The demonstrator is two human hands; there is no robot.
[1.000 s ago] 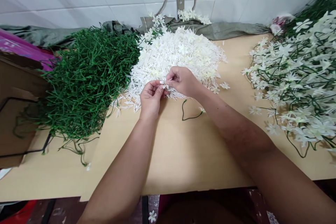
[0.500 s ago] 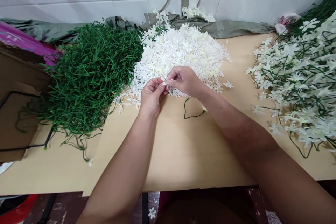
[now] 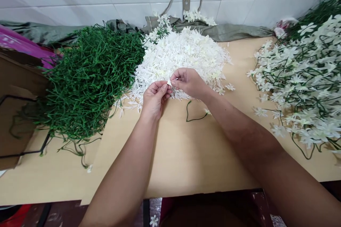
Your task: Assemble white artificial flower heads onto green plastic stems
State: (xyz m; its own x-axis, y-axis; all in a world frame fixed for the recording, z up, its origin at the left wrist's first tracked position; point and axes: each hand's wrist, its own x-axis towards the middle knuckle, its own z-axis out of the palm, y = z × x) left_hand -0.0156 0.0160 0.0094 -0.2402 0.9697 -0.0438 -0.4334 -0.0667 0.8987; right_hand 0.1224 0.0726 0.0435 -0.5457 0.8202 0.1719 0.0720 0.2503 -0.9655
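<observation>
No readable writing. Left hand and right hand meet fingertip to fingertip, fingers pinched narrow on one small white flower; flower pile at 12 o'clock on tabletop.

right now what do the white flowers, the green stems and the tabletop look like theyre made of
White flowers: likely moulded plastic, matte; identical thin stiff petals, some creamy. The small one pinched between left hand and right hand looks the same.
Green stems: probably soft plastic or rubber, uniform colour, slightly glossy, wiry curls.
Tabletop: looks like laminated board, smooth pale wood tone, faint sheen.
</observation>
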